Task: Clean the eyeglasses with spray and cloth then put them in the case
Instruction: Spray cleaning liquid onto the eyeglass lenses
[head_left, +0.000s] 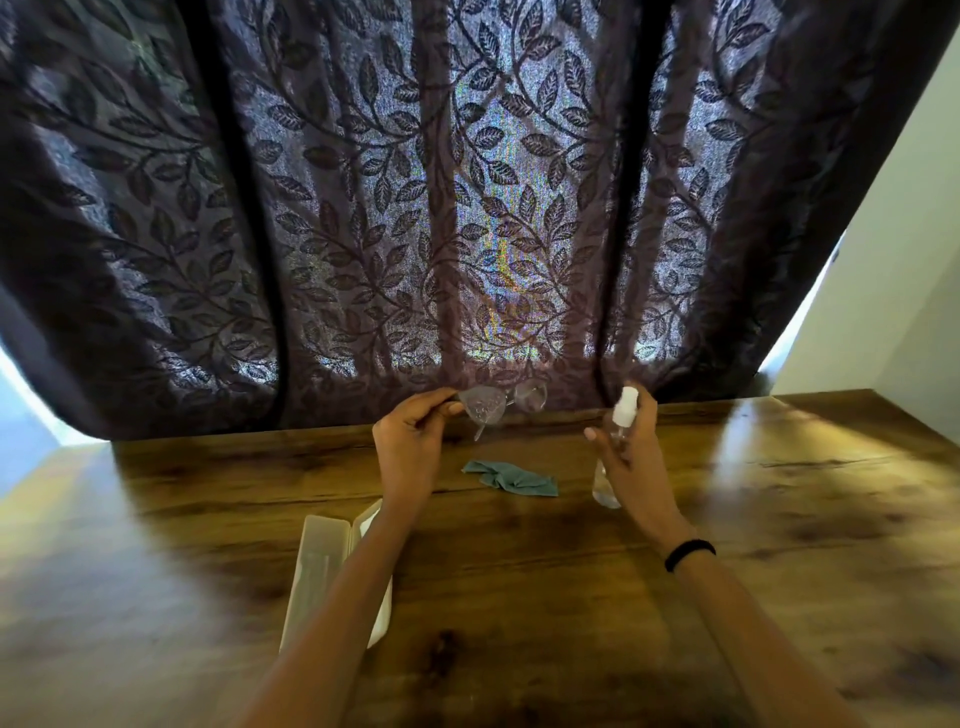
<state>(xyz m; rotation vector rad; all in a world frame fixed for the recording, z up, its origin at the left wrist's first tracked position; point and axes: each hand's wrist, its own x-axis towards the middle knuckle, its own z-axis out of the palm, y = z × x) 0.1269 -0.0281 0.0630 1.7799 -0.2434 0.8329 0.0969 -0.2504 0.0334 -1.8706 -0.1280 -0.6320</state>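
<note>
Head view takes in a dark curtain (363, 208) patterned with leaves and vines, which fills most of the upper frame and hangs down to the far edge of a wooden table (571, 597); daylight glows through its weave, and a pale wall (893, 260) shows at the right. On the table's near left lies an open, pale eyeglass case (317, 571), its two halves side by side, partly crossed by the left forearm. Both bare forearms reach forward over the tabletop, and a black band (690, 554) circles the right wrist. Left hand (410, 441) holds the eyeglasses (498, 402) up above the far part of the table, thumb and fingers pinching one outer end of the clear frame, with the lenses extending to the right and droplets speckling the nearer lens. Right hand (631, 457) is wrapped around a clear spray bottle (615, 447) held roughly upright, fingers curled about its body; the white nozzle top sits at the tip of the hand, a little apart from the glasses. Whether a finger rests on the nozzle cannot be told. Between the two hands, flat on the wood, lies a crumpled teal cloth (511, 480), touching neither hand.
</note>
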